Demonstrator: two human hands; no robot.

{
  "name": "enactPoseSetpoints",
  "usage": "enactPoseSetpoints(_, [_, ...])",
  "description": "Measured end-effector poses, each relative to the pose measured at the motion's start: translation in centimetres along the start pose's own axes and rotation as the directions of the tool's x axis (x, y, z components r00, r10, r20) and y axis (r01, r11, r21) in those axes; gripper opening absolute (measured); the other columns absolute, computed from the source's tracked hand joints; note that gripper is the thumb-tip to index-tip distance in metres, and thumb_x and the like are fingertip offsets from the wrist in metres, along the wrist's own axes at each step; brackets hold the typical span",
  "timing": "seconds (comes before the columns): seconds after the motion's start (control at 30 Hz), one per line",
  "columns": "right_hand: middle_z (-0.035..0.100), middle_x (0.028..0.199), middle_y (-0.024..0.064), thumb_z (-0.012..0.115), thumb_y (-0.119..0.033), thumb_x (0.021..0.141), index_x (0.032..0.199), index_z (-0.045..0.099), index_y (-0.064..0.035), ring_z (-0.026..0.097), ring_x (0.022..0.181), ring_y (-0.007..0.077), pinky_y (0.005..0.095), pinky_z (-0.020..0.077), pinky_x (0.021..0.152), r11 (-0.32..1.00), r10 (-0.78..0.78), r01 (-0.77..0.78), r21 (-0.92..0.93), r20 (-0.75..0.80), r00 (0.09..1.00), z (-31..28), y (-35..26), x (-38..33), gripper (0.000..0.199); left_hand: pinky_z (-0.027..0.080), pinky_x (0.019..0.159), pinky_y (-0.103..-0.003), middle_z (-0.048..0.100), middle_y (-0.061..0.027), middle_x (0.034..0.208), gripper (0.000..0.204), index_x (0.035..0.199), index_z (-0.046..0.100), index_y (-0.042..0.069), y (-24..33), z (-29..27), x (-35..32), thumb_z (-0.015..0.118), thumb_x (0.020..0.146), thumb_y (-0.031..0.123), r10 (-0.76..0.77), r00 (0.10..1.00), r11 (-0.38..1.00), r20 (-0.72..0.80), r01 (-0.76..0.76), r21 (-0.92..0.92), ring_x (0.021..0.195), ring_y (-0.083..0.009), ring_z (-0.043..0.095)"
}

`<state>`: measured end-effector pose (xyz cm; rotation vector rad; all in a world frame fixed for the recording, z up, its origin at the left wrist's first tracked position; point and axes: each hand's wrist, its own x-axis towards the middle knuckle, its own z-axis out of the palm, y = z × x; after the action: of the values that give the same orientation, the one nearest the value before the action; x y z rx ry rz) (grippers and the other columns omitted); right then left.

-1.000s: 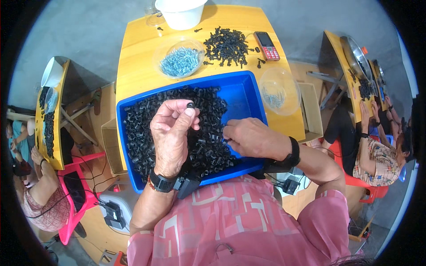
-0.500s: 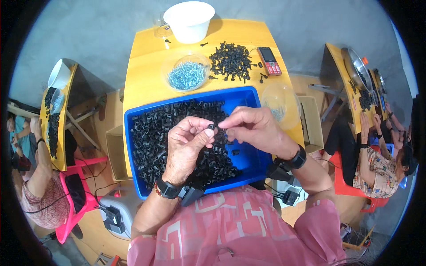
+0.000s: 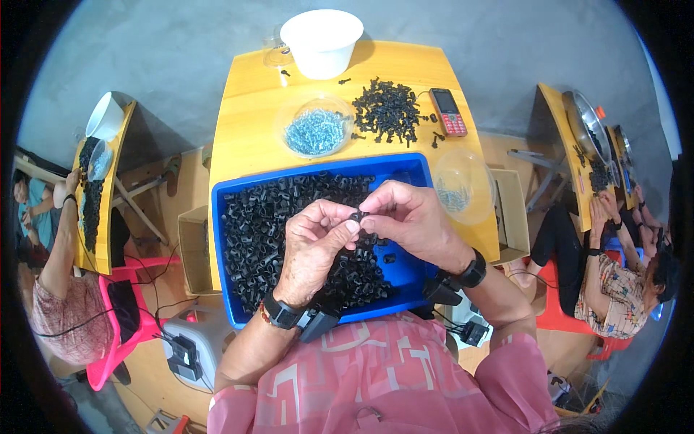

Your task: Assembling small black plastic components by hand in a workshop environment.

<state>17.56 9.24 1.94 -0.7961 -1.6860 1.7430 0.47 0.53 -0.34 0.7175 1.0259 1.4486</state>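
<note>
left hand (image 3: 314, 249): your fingers pinch a small black plastic piece (image 3: 356, 215), held over the blue bin (image 3: 405, 170).
right hand (image 3: 408, 220): its fingertips press on the same piece from the other side.
bin: full of loose black pieces (image 3: 267, 224).
surface (image 3: 246, 123): a clear bowl of silver screws (image 3: 314, 132) sits beyond the bin.
tip: keep both hands close and low over the bin, so a dropped piece falls back in.

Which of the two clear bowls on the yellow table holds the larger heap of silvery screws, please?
The clear bowl behind the blue tray, left of the loose black pile, is heaped. The bowl at the tray's right holds only a few.
</note>
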Motion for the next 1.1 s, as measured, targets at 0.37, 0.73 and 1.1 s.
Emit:
enactPoseSetpoints(0.37, [0.066, 0.091, 0.0032, 0.07, 0.002, 0.087, 0.099, 0.071, -0.0018, 0.063, 0.078, 0.0075, 0.0221, 0.0527, 0.067, 0.991, -0.135, 0.135, -0.021, 0.015, 0.991, -0.7, -0.8, 0.2, 0.013, 0.054, 0.062, -0.022, 0.07, -0.0062, 0.086, 0.013, 0.1, 0.066, -0.001, 0.1, 0.1, -0.1, 0.071, 0.089, 0.004, -0.022, 1.0, 1.0, 0.01, 0.022, 0.021, 0.072, -0.0091, 0.063])
enactPoseSetpoints(0.73, [0.066, 0.082, 0.007, 0.071, -0.001, 0.084, 0.097, 0.07, -0.0028, 0.065, 0.075, 0.017, 0.028, 0.0523, 0.064, 0.886, -0.292, 0.326, -0.33, 0.148, 0.945, -1.1, -1.0, 0.7, 0.013, 0.054, 0.061, -0.023, 0.07, -0.0077, 0.086, 0.013, 0.099, 0.066, 0.0, -0.1, 0.0, -0.1, 0.072, 0.087, 0.002, -0.026, 0.999, 0.998, 0.021, 0.025, 0.05, 0.071, -0.0102, 0.064])
enactPoseSetpoints(1.1, [0.063, 0.084, 0.0088, 0.069, -0.001, 0.085, 0.093, 0.069, -0.0056, 0.065, 0.075, 0.0236, 0.0302, 0.0529, 0.065, 0.726, -0.433, 0.448, -0.522, 0.159, 0.887, -0.1, -1.9, 0.2, 0.009, 0.055, 0.061, -0.023, 0.069, -0.0068, 0.085, 0.012, 0.097, 0.065, 0.0, 0.1, 0.1, -0.2, 0.071, 0.087, -0.001, 0.015, 1.0, 0.993, 0.005, -0.015, 0.116, 0.07, -0.0097, 0.063])
